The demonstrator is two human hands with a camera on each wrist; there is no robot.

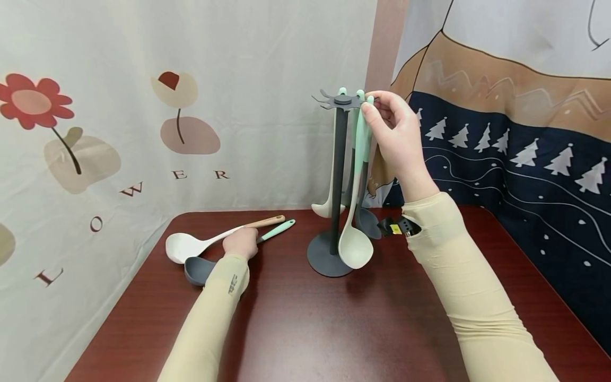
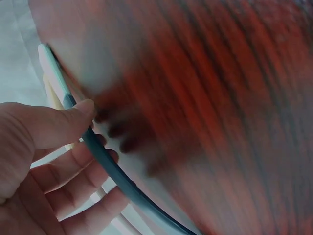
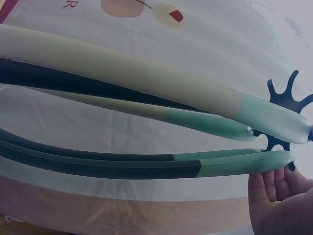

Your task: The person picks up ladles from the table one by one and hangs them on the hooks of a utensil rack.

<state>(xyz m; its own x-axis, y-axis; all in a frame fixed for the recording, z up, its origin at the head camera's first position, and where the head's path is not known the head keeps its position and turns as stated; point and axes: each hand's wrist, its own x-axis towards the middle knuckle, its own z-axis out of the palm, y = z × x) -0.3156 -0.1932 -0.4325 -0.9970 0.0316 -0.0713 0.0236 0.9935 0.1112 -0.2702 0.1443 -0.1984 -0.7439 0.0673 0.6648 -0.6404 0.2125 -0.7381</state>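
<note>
My left hand [image 1: 241, 244] reaches low over the table and pinches the dark shaft of a grey ladle [image 2: 117, 176] with a mint handle [image 1: 278, 230]. A white ladle [image 1: 183, 248] with a wood-toned handle lies just behind it. At the top of a dark utensil stand [image 1: 340, 175], my right hand [image 1: 398, 127] pinches the mint handle end of a hanging grey ladle [image 1: 367, 223] beside a hook. A white ladle [image 1: 355, 248] with a mint handle hangs in front, its bowl low over the round base. Another white utensil [image 1: 324, 209] hangs behind the pole.
The stand's round base [image 1: 321, 260] rests on the reddish-brown table [image 1: 305, 329]. Bare hooks [image 1: 324, 100] stick out at its left side. Printed cloths [image 1: 267, 106] hang behind the table. A black device with a yellow label [image 1: 396, 228] sits at my right wrist.
</note>
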